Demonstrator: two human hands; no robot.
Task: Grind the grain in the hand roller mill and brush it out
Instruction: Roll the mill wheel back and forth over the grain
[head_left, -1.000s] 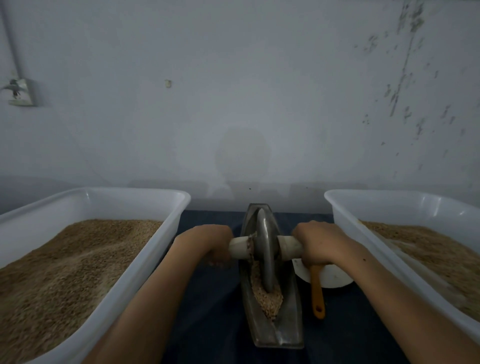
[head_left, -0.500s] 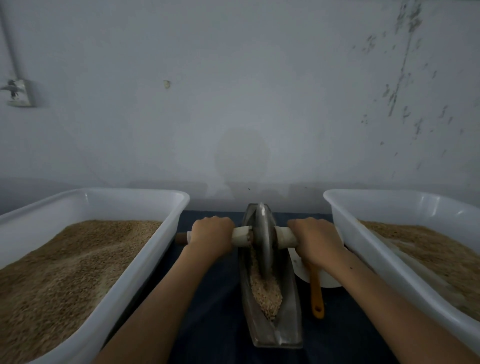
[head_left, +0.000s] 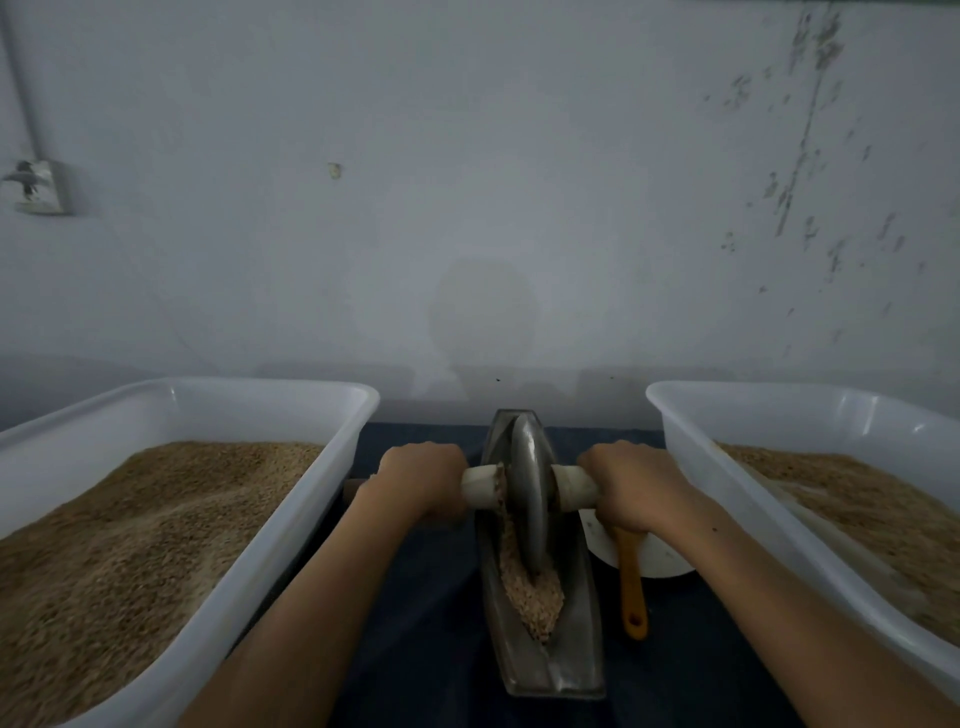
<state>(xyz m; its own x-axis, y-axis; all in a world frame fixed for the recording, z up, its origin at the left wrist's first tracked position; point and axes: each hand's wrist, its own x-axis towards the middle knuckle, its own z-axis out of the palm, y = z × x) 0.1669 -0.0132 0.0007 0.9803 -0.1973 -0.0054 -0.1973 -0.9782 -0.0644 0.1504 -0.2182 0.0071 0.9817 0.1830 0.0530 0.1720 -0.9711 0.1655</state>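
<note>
1. Grain (head_left: 530, 592) is heaped in the near half of the metal trough (head_left: 571, 649), lower centre of the frame, with the steel wheel (head_left: 527, 499) standing on edge in the pile.
2. Both ends of the pale axle handle (head_left: 480, 486) are gripped: the left hand (head_left: 418, 480) is curled round the left stub, the right hand (head_left: 631, 486) round the right one, fingers wrapped closed on each.
3. Biggest risk, probably: if the wheel is rolled too hard toward the near end, grain could be shoved over the trough's tip onto the dark cloth (head_left: 431, 613).
4. Uneven pressure from one side could tip the wheel, so kernels get skipped or the trough gets rocked sideways.
5. Knuckles could be scraped on the trough rim, since the hands are held just beside it.
6. The grain looks coarse and pinkish-tan, mostly whole or only cracked, so grinding is judged far from done.
7. An orange-handled brush (head_left: 632, 587) is laid across a white dish (head_left: 660, 561) right of the trough, untouched.
8. White tubs of grain, one at left (head_left: 332, 447) and one at right (head_left: 691, 447), are set on either side.
</note>
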